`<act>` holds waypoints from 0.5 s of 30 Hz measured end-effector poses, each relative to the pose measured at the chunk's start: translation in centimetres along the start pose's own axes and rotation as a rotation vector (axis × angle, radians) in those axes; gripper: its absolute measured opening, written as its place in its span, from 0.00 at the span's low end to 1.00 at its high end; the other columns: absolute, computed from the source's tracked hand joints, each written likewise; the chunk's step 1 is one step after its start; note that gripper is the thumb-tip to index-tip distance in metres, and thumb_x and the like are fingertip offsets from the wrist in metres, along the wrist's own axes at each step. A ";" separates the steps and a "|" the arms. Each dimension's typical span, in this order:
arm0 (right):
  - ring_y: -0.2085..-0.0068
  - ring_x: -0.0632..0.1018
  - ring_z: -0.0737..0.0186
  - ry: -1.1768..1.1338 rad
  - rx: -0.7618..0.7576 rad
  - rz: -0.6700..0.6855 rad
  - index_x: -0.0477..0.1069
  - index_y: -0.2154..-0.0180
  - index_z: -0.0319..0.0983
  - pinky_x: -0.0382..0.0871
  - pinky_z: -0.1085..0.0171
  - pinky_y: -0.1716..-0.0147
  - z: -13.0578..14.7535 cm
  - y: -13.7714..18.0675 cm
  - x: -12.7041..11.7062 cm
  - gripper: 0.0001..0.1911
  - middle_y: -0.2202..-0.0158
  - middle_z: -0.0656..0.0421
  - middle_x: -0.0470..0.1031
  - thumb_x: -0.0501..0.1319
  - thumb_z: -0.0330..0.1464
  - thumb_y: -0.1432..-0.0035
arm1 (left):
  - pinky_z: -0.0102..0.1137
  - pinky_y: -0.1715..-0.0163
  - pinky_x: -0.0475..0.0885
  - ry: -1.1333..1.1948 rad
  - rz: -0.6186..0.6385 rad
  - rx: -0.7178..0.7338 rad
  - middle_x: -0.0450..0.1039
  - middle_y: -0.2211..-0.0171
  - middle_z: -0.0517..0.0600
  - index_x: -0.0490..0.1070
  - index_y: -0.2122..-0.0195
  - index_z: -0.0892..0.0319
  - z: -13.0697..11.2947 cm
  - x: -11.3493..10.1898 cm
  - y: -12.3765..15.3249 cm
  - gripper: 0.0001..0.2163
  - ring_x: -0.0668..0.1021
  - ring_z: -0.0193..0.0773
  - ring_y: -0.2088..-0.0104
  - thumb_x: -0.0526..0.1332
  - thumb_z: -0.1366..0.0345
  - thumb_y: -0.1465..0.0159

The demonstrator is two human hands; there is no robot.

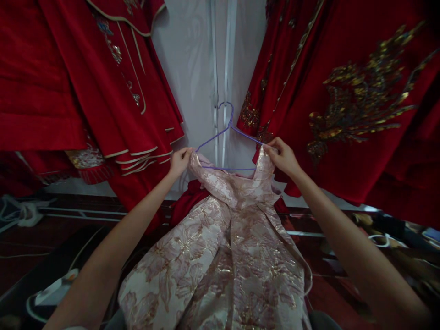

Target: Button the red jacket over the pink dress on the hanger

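A pale pink brocade dress point(206, 229) with gold floral patterning hangs on a thin purple hanger point(231, 120). My left hand point(180, 161) pinches the dress at its left shoulder, by that end of the hanger. At the opposite shoulder strap, my right hand point(282, 156) is closed on the dress next to the hanger's right end. The hanger's hook points upward in front of a pale wall, and its lower bar shows across the open neckline. Toward me the skirt spreads down and out of the frame.
Red garments with gold trim point(137, 91) hang at the left. On the right hangs a red garment point(343, 174) with gold sequin embroidery. A white power strip point(57, 291) lies at lower left, white shoes point(29, 214) farther back. Assorted items clutter the lower right floor.
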State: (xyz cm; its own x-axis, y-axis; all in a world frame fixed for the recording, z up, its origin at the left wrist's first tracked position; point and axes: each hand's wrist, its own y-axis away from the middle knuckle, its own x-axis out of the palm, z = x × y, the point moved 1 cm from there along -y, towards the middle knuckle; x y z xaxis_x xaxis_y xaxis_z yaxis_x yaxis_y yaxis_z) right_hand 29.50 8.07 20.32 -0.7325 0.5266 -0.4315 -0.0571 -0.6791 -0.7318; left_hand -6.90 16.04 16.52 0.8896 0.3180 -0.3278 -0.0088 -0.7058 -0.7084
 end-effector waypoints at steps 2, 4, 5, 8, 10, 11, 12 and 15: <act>0.74 0.67 0.65 -0.014 0.007 -0.012 0.64 0.70 0.41 0.59 0.67 0.74 -0.2 0.1 0.1 0.18 0.75 0.61 0.68 0.56 0.49 0.47 | 0.30 0.62 0.69 0.038 0.059 0.021 0.77 0.66 0.50 0.76 0.65 0.63 -1.3 0.5 -0.9 0.18 0.76 0.40 0.63 0.56 0.52 0.41; 0.73 0.67 0.65 -0.031 0.005 -0.017 0.64 0.70 0.41 0.59 0.67 0.73 -0.4 0.1 0.3 0.18 0.75 0.61 0.68 0.57 0.50 0.47 | 0.30 0.65 0.69 0.091 0.087 -0.019 0.77 0.68 0.51 0.76 0.67 0.64 -1.6 0.3 -1.2 0.20 0.76 0.41 0.64 0.56 0.49 0.42; 0.73 0.67 0.65 -0.042 0.002 -0.013 0.64 0.71 0.41 0.59 0.67 0.73 -0.5 0.1 0.3 0.18 0.75 0.61 0.68 0.57 0.50 0.47 | 0.30 0.66 0.70 0.142 0.085 -0.060 0.77 0.68 0.51 0.75 0.66 0.64 -1.3 0.0 -1.2 0.22 0.77 0.40 0.65 0.55 0.48 0.41; 0.73 0.66 0.65 -0.078 -0.003 -0.001 0.64 0.71 0.41 0.59 0.66 0.74 -0.8 0.0 0.6 0.18 0.75 0.62 0.67 0.57 0.49 0.47 | 0.31 0.68 0.71 0.314 0.039 -0.244 0.76 0.67 0.54 0.71 0.58 0.64 1.2 -1.0 -0.1 0.26 0.77 0.38 0.69 0.44 0.47 0.37; 0.73 0.66 0.65 -0.091 -0.004 -0.008 0.63 0.71 0.41 0.59 0.66 0.74 -0.9 -0.1 0.8 0.17 0.75 0.62 0.66 0.57 0.48 0.47 | 0.33 0.69 0.71 0.282 0.033 -0.389 0.76 0.68 0.55 0.68 0.56 0.63 3.7 -1.3 1.6 0.24 0.77 0.37 0.71 0.41 0.51 0.36; 0.73 0.66 0.65 -0.093 -0.003 -0.012 0.63 0.71 0.41 0.59 0.66 0.73 -1.0 -0.1 0.8 0.17 0.75 0.62 0.66 0.57 0.48 0.47 | 0.33 0.69 0.71 0.191 0.051 -0.448 0.76 0.67 0.56 0.68 0.57 0.63 5.0 -1.4 2.7 0.22 0.77 0.37 0.71 0.43 0.53 0.37; 0.73 0.66 0.65 -0.096 0.001 -0.012 0.63 0.71 0.41 0.59 0.66 0.74 -1.0 -0.1 0.8 0.16 0.75 0.62 0.66 0.57 0.47 0.47 | 0.34 0.67 0.71 0.051 0.104 -0.488 0.75 0.65 0.56 0.68 0.58 0.62 6.2 -1.5 3.9 0.18 0.77 0.38 0.68 0.47 0.55 0.38; 0.75 0.65 0.66 -0.109 0.019 0.010 0.63 0.71 0.41 0.58 0.67 0.74 -1.0 -0.2 0.8 0.15 0.76 0.62 0.66 0.59 0.46 0.48 | 0.37 0.57 0.68 -0.246 0.196 -0.516 0.73 0.60 0.55 0.70 0.63 0.59 8.9 -2.1 7.6 0.15 0.74 0.45 0.55 0.64 0.62 0.52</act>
State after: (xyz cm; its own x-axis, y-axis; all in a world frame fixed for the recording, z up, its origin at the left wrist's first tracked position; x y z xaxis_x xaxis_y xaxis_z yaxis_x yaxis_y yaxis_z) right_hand 29.62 9.13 19.58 -0.8023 0.4621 -0.3779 -0.0615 -0.6937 -0.7177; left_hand -12.90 15.68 6.27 0.7617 0.2448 -0.5999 0.1158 -0.9624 -0.2458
